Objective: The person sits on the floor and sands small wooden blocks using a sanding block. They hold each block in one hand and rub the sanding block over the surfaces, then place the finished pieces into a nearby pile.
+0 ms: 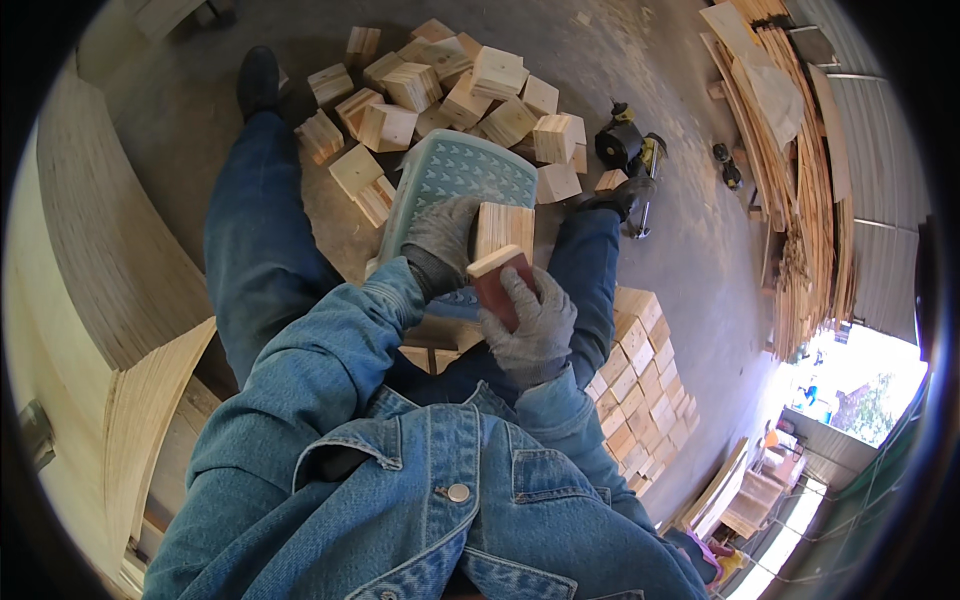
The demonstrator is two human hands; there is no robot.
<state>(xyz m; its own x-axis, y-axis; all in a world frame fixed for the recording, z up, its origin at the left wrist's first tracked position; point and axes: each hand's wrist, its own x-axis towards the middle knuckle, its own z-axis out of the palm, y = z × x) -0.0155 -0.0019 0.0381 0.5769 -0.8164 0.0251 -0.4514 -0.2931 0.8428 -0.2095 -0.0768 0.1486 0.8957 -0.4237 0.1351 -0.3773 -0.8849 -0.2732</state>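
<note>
In a grey work glove, my left hand [440, 243] grips a squared wooden block [505, 228] from its left side, above a pale teal plastic stool [470, 165] between my legs. My right hand [537, 328], gloved alike, is wrapped round a sanding block [503, 285] with a reddish-brown abrasive face and a light wood edge. The sanding block is tilted and lies at the near end of the wooden block; whether the two touch I cannot tell. Pale dust coats the stool top.
Loose wooden blocks [413, 86] lie heaped beyond the stool. Stacked blocks [645, 385] stand by my right leg. Power tools [630, 145] rest on the floor near my right foot. Long boards [790, 190] are piled at the far right; plywood sheets [120, 240] stand to my left.
</note>
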